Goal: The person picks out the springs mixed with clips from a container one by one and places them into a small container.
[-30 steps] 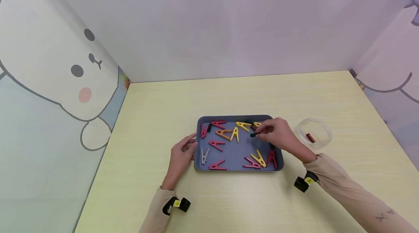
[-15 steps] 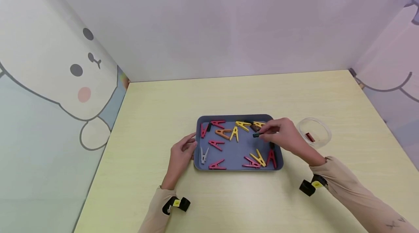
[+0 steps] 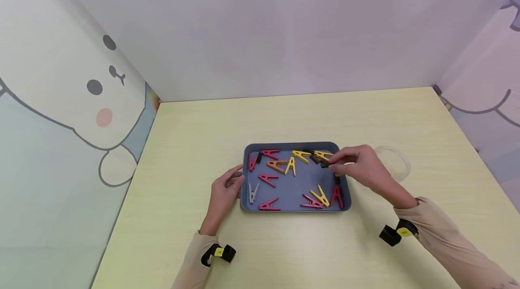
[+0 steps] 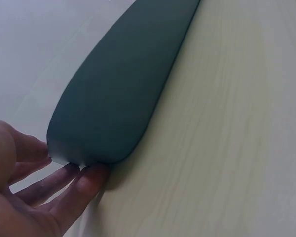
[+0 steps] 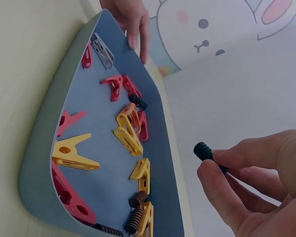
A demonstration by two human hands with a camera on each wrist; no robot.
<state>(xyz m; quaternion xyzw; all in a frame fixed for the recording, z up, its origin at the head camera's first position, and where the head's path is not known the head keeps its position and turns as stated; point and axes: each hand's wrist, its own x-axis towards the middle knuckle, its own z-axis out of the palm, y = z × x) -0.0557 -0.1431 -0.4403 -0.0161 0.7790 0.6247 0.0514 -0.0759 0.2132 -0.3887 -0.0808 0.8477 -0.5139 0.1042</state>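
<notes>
My right hand (image 3: 361,167) is above the right part of a blue-grey tray (image 3: 290,194). Between thumb and fingertips it pinches a small dark green spring (image 5: 202,150), a ribbed cylinder raised above the tray floor in the right wrist view. My left hand (image 3: 223,192) rests at the tray's left end, its fingertips touching the outside of the wall (image 4: 103,98). Plastic clips lie scattered in the tray: red clips (image 3: 268,179), yellow clips (image 3: 320,196), an orange clip (image 3: 277,165) and a grey clip (image 3: 253,193). Brown springs (image 5: 136,217) and a black spring (image 5: 138,101) lie among them.
A round clear dish (image 3: 407,168) stands on the table (image 3: 195,144) right of the tray, partly behind my right hand. Walls with cartoon prints border the table at the back and sides.
My right hand has moved rightward with the dark green spring, towards the tray's right side. It now covers the red spring in the dish. My left hand has stayed in place.
</notes>
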